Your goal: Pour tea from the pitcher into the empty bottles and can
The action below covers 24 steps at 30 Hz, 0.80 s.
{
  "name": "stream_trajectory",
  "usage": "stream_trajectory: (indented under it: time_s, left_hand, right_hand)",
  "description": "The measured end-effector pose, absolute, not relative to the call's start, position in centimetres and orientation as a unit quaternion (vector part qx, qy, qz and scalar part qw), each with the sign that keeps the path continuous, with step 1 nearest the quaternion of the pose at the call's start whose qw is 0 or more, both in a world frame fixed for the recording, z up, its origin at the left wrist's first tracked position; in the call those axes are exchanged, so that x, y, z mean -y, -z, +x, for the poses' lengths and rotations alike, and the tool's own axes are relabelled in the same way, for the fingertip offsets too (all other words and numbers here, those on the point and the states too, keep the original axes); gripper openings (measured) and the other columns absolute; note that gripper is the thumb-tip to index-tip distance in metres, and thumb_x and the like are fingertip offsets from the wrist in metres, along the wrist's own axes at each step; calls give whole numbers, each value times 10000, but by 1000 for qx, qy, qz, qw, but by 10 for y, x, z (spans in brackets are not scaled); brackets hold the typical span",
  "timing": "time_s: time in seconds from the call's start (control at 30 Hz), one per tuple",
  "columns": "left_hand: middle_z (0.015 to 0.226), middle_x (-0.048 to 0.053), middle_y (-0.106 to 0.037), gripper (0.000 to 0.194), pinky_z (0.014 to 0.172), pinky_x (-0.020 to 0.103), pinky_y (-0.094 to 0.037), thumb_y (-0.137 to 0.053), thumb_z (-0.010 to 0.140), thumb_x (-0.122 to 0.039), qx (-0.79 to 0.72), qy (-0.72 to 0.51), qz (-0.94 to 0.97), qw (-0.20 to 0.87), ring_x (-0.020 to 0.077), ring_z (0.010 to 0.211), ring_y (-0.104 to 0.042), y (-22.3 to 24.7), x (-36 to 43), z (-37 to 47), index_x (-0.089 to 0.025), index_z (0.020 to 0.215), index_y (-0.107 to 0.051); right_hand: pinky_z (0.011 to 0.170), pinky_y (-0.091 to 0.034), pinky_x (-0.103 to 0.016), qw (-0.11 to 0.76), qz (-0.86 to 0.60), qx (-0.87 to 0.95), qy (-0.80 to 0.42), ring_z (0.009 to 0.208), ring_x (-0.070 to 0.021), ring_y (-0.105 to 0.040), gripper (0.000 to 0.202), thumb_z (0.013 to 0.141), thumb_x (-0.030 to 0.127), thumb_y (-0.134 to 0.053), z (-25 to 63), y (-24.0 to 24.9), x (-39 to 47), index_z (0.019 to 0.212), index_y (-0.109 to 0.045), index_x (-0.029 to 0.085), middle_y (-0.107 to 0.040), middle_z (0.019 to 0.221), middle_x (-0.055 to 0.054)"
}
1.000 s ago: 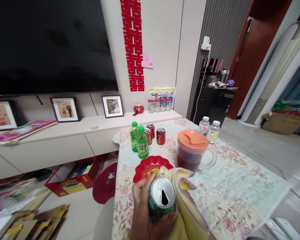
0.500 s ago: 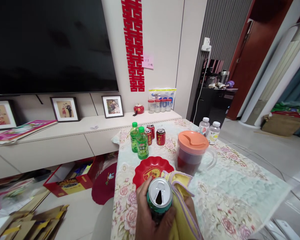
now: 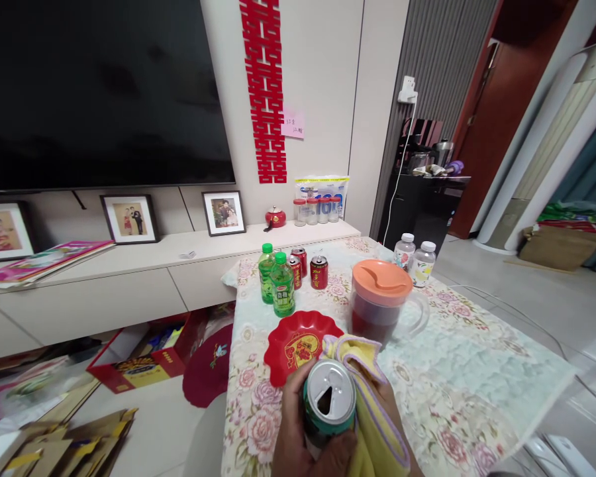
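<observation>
My left hand (image 3: pixel 294 424) is wrapped round a green drink can (image 3: pixel 330 404), its silver top facing up with the mouth hole open. Against the can's right side my right hand (image 3: pixel 388 411) presses a yellow cloth (image 3: pixel 367 381) with a purple edge; the cloth hides most of its fingers. Just beyond the can lies a red scalloped plate (image 3: pixel 278 361) with a gold print. Past the cloth stands a clear pitcher (image 3: pixel 375 315) with an orange lid and dark liquid inside.
Two green bottles (image 3: pixel 283 291) and several red cans (image 3: pixel 319 273) stand at the table's far left. Two white-capped bottles (image 3: pixel 424 265) are at the far right edge. A flowered cloth (image 3: pixel 442 397) covers the table. An open red box (image 3: pixel 139 354) sits on the floor, left.
Both hands, with the can and the cloth, have shifted slightly right and down. The can's top has turned a little. Things on the table stay put.
</observation>
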<state>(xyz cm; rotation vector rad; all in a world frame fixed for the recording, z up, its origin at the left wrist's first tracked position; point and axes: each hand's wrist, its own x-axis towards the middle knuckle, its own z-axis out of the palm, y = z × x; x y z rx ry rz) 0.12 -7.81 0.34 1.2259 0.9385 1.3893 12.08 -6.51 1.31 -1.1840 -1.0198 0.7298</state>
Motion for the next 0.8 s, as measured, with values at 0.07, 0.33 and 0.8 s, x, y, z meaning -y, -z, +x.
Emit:
stream_trajectory:
  time_s: [0.07,0.33,0.8]
  left_hand:
    - [1333,142,-684,866,1091,438,-535,-816,725,-670,-389,-575,504,513,355,1255,-655,-10,80,1,-208,1397,-526]
    - [1429,150,-658,804,1036,409,-585,-714,864,-628,-385,-570,487,538,344,1285,-666,-23,88,5,-240,1509,-432]
    - [1262,118,-629,600,1043,479,-530,-759,804,-550,-384,-571,638,345,330,1141,-661,10,68,-8,-254,1313,-639]
  right_hand:
    - [855,-625,-423,660,-511,441,-329,1019,-261,-737,341,980,504,-655,122,-15,74,1225,-707,273,-753,1182,-71]
    - [772,-639,-478,664,-524,416,-335,930,-372,-747,591,712,566,-845,112,-25,77,1235,-731,315,-794,954,-92]
    - [828,-615,-387,635,-509,490,-312,985,-236,-736,270,985,462,-681,117,-5,71,1176,-730,277,-757,1142,-47]
